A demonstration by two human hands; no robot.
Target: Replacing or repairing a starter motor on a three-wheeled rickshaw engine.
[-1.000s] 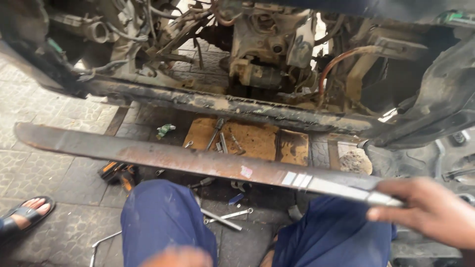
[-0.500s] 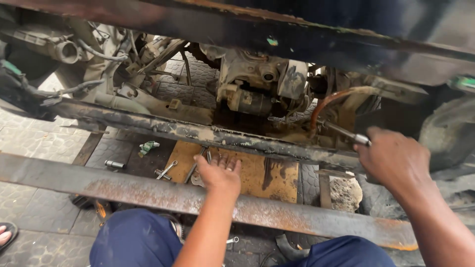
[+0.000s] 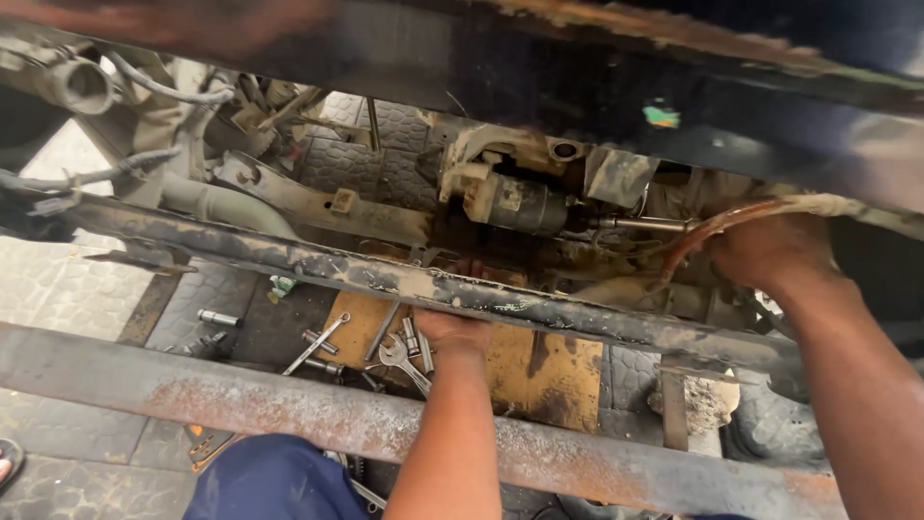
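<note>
Since half a second ago, left hand (image 3: 450, 329) has slid under the rusty frame rail (image 3: 404, 279), fingers hidden, grip unclear; right hand (image 3: 765, 252) clasps the curved reddish hose (image 3: 707, 231).

Two hands (image 3: 452, 332) (image 3: 765, 252), two rusty frame rails (image 3: 318, 416) (image 3: 404, 281), one starter motor (image 3: 515, 200), one wooden board (image 3: 553, 371), several loose wrenches (image 3: 399, 354).

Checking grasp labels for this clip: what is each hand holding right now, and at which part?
Left hand reaches under the rusty frame rail; its fingers are hidden, so no hold can be told. Right hand grips the curved reddish-brown hose at its upper right end.
</note>
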